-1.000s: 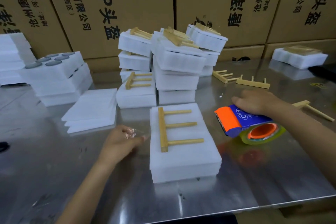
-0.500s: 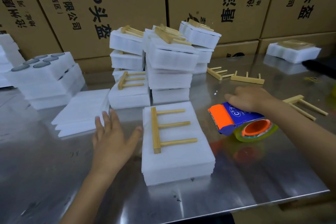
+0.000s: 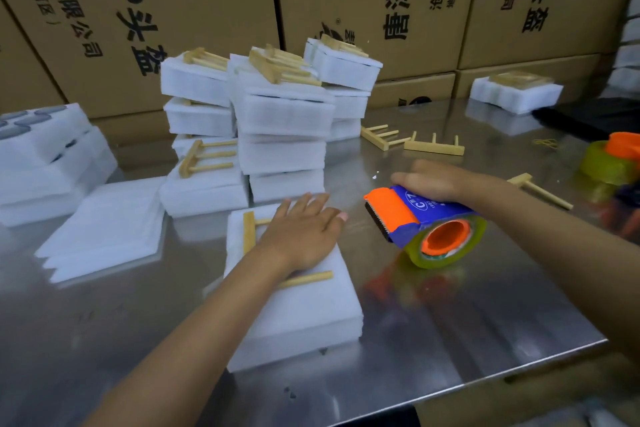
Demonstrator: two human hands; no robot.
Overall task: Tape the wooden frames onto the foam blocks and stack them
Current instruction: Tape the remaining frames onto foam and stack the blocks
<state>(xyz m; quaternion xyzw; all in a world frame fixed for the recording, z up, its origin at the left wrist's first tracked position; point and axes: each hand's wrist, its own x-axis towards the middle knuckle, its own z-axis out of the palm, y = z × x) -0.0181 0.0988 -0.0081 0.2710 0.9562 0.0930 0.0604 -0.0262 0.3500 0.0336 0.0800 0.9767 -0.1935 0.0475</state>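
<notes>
A white foam block [image 3: 294,315] lies on the steel table [image 3: 467,333] in front of me, with a three-pronged wooden frame [image 3: 248,231] on top. My left hand [image 3: 301,231] lies flat on that frame with fingers straight, covering most of its prongs. My right hand [image 3: 429,181] grips a blue and orange tape dispenser [image 3: 422,225] just right of the block, with its toothed edge facing the block. Behind stand stacks of foam blocks with frames [image 3: 280,115] on top.
Loose wooden frames [image 3: 433,146] lie behind the dispenser and one [image 3: 540,189] at the right. Thin foam sheets [image 3: 104,229] lie at left beside holed foam trays [image 3: 45,156]. A second tape roll [image 3: 609,163] sits far right. Cardboard boxes [image 3: 194,11] wall the back.
My left hand moved from the table left of the block onto the wooden frame and now lies flat on it. The right hand still grips the dispenser beside the block.
</notes>
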